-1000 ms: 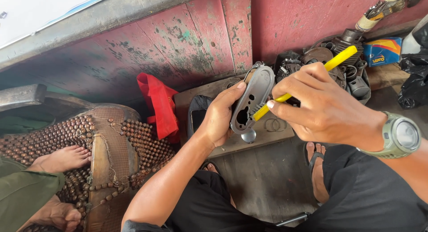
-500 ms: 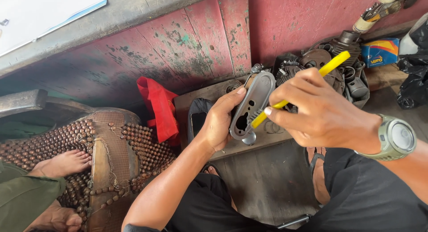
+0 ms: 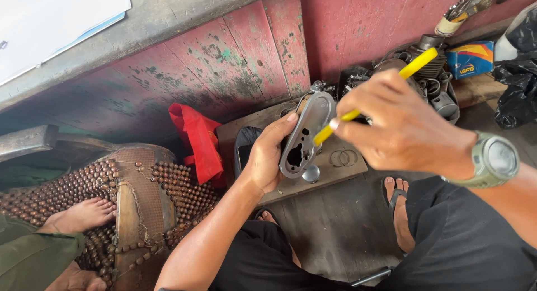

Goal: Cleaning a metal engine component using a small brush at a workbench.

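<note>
Head view: left hand (image 3: 267, 156) closed around grey metal cover (image 3: 306, 137), held above wooden board (image 3: 335, 162). Right hand (image 3: 400, 128) clamps yellow-handled tool (image 3: 372, 95), tip at cover. Risk: tip slip toward left-hand fingers (cover unsupported, one-hand hold); cover drop onto board.

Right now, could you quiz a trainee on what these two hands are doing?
1. True or false: the left hand holds a grey metal cover.
2. What colour is the tool in the right hand: (a) blue, (b) yellow, (c) green?
3. What lies left of the cover, against the red wall?

Key: 1 true. 2 b. 3 a red cloth.
</note>
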